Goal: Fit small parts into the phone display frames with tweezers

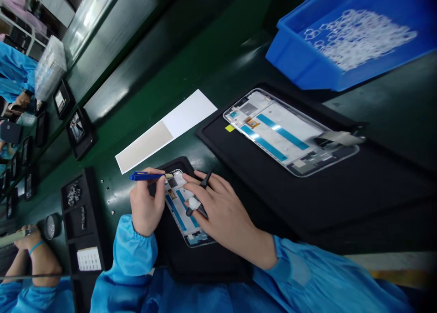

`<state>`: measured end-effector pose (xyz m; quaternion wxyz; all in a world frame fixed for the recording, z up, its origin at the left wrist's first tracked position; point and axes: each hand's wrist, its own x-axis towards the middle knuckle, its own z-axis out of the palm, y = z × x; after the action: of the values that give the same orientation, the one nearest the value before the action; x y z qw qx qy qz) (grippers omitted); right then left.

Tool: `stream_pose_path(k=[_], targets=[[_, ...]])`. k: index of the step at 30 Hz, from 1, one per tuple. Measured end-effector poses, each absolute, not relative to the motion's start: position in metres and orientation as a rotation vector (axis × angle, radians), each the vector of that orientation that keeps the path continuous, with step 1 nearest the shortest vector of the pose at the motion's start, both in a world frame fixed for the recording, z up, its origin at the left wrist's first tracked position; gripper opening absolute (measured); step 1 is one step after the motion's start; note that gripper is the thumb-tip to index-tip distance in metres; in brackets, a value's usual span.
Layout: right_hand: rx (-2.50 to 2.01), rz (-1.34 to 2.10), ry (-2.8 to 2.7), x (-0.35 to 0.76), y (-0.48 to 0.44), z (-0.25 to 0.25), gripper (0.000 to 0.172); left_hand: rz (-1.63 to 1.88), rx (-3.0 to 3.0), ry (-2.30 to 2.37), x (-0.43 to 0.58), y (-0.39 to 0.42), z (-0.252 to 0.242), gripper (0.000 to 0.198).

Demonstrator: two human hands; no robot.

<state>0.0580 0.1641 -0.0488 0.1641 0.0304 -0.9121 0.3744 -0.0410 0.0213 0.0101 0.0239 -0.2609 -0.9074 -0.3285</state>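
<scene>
My left hand [146, 208] pinches a blue pen-like tool [139, 176], whose pale tip reaches the top end of a phone frame [180, 208]. Blue strips run along the inside of this frame, which lies in a black holder [170, 258]. Spread over the frame's right side is my right hand [227, 213], its fingertips near the top end. A slim black tool [205, 180] passes between its fingers, with a small white piece [194, 204] near the lower end. The right palm hides part of the frame.
Right of my hands, another phone frame [273, 126] rests on a black mat [273, 190]. A blue bin [300, 63] holds white rings. A white strip [164, 133] lies ahead. At left stand a parts tray [97, 222] and a co-worker's hand [29, 238].
</scene>
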Motion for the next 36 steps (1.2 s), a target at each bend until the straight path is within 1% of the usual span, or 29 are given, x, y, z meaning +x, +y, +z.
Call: stream_pose_path(k=[12,17,26,29,36], targets=[[0.086,1.093,-2.594,0.0581,0.1637,-0.0478,0.038,-0.940,-0.801,-2.857,-0.0404,0.0230,0.0120,0.007],[0.073,1.091,-2.601,0.0577,0.1635,-0.0481,0.038,-0.857,-0.819,-2.884,-0.0403,0.0238,0.0134,0.007],[0.087,1.088,-2.607,0.0581,0.1635,-0.0488,0.043,-0.762,-0.943,-2.789,-0.0378,0.0268,0.0137,0.007],[0.082,1.079,-2.599,0.0581,0.1635,-0.0493,0.041,-0.717,-1.031,-2.722,-0.0364,0.0269,0.0135,0.007],[0.083,1.074,-2.612,0.0586,0.1634,-0.0488,0.041,-0.682,-1.037,-2.767,-0.0378,0.0274,0.0139,0.008]])
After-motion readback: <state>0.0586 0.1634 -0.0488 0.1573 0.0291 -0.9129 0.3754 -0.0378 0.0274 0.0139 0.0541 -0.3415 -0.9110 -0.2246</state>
